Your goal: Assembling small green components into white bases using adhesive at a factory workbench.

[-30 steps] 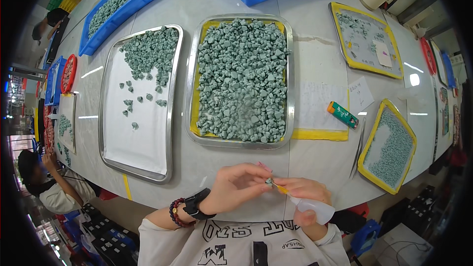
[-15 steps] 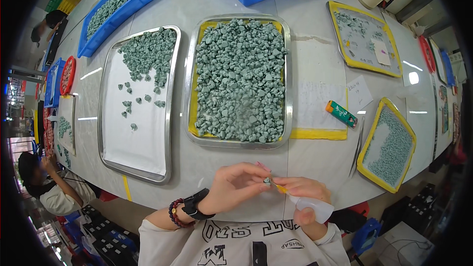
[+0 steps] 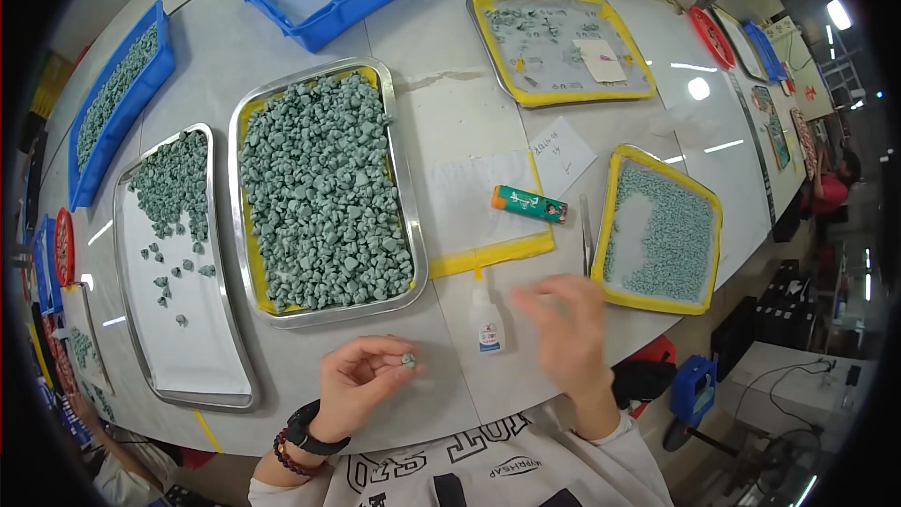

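Note:
My left hand [image 3: 364, 383] is closed, thumb and fingertips pinching a small green stone piece [image 3: 408, 361] below the large stone-filled tray. A small white glue bottle [image 3: 486, 321] with a yellow nozzle is on the table between my hands, out of my grip. My right hand [image 3: 571, 333], smeared by motion, hovers to the right of the bottle; I see nothing held in it, and its finger pose is unclear. Nearest to it are metal tweezers [image 3: 587, 237] and a yellow-edged tray [image 3: 612, 296] of finer green pieces.
A steel tray [image 3: 419, 274] heaped with green stones lies left of centre. Further left is another steel tray [image 3: 223, 324] with stone clusters on white lining. An orange-and-green tube [image 3: 530, 205] lies on paper. Blue bins [image 3: 161, 66] and another yellow-edged tray [image 3: 558, 99] stand farther back.
My right hand has let go of the glue bottle, which is now on the table, and moved away from my left hand. The view has shifted right. The left hand keeps its small stone piece.

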`<action>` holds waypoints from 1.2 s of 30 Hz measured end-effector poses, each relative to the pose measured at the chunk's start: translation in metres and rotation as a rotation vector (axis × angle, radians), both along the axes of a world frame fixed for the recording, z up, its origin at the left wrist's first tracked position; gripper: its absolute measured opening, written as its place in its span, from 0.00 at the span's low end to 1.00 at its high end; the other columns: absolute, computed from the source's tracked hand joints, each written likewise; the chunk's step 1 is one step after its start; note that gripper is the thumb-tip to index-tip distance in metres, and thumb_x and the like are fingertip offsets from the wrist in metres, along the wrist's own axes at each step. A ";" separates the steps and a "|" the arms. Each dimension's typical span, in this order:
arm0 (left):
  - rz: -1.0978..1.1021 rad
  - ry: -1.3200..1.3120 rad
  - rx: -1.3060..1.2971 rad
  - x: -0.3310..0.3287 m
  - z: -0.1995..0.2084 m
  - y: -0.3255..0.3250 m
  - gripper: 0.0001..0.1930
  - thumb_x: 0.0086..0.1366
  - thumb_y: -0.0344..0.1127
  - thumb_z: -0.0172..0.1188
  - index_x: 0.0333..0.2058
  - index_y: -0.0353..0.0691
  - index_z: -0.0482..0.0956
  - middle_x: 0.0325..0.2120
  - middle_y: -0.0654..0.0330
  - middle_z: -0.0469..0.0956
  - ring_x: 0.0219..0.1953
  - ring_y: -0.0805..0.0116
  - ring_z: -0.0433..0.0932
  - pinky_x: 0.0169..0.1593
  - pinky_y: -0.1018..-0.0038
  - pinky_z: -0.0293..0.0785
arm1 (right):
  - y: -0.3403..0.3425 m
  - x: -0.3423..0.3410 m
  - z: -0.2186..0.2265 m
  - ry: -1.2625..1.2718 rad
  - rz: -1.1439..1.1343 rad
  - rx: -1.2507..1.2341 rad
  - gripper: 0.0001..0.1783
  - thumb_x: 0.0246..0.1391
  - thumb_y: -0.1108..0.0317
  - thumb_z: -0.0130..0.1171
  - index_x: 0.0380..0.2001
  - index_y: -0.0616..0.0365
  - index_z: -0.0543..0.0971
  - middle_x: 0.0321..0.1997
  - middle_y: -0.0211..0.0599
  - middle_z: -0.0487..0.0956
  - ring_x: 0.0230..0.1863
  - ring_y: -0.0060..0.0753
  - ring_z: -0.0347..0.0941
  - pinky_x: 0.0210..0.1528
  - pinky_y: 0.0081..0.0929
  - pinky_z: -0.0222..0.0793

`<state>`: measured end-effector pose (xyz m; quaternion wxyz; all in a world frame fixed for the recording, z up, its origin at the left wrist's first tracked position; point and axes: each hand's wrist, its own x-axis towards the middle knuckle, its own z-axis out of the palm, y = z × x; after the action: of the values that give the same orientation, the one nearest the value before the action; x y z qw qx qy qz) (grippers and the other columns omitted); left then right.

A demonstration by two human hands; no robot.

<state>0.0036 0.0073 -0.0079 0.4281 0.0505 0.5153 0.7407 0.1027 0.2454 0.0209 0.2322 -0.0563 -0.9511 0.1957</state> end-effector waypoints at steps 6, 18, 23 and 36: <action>-0.032 -0.029 0.021 0.005 0.000 0.002 0.12 0.57 0.17 0.56 0.40 0.32 0.74 0.43 0.50 0.75 0.43 0.66 0.77 0.47 0.68 0.78 | 0.103 0.022 -0.017 -0.029 -0.496 -0.043 0.09 0.43 0.81 0.59 0.32 0.62 0.79 0.30 0.37 0.73 0.35 0.38 0.68 0.40 0.30 0.64; -0.101 -0.062 0.047 0.002 0.002 -0.003 0.12 0.58 0.16 0.56 0.41 0.30 0.74 0.46 0.50 0.72 0.43 0.65 0.77 0.49 0.67 0.78 | 0.116 0.024 -0.018 -0.141 -0.378 -0.028 0.03 0.45 0.76 0.60 0.26 0.59 0.77 0.29 0.35 0.74 0.36 0.38 0.67 0.44 0.31 0.60; -0.089 -0.063 0.075 0.001 0.007 -0.001 0.12 0.58 0.16 0.55 0.41 0.29 0.74 0.46 0.51 0.72 0.44 0.65 0.77 0.49 0.67 0.78 | 0.113 0.027 -0.015 -0.175 -0.356 0.035 0.04 0.45 0.76 0.60 0.25 0.60 0.74 0.28 0.36 0.73 0.35 0.40 0.67 0.43 0.32 0.60; -0.121 0.176 0.145 0.002 0.003 -0.003 0.15 0.57 0.15 0.56 0.43 0.30 0.77 0.44 0.52 0.76 0.48 0.65 0.74 0.51 0.70 0.74 | -0.075 -0.007 0.001 -0.001 0.186 -0.506 0.12 0.35 0.78 0.66 0.27 0.55 0.76 0.29 0.32 0.73 0.32 0.37 0.68 0.42 0.35 0.62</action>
<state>0.0055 0.0043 -0.0047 0.4202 0.1770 0.4919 0.7416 0.0957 0.1709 0.0219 0.1911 -0.0249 -0.8731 0.4479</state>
